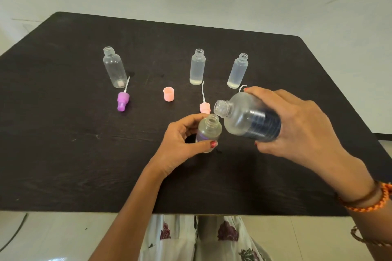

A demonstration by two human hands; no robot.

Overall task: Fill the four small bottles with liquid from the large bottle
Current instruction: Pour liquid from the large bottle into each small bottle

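While our right hand [297,125] wraps its fingers and thumb around the large clear plastic bottle with a dark label [248,118], we hold that bottle tipped steeply to the left, its open neck pointing down-left. Our left hand [180,142] grips a small clear plastic bottle with a purple label [209,130] between thumb and curled fingers, upright, above the dark brown wooden table [63,133]. The large bottle's mouth sits just above and right of the small bottle's open mouth, nearly touching its rim; we cannot tell whether liquid is passing.

Three other small bottles stand upright and uncapped at the far side of the table, well apart from both hands: a transparent empty-looking bottle [113,68] at the left, and two frosted bottles, one in the middle [197,68] and one at the right [238,71], each with a pale layer at the bottom.

Between them and us lie a purple spray cap with a dip tube [123,100], a pink cylindrical cap [168,94] and a pink spray cap [204,107] just beyond the left hand.
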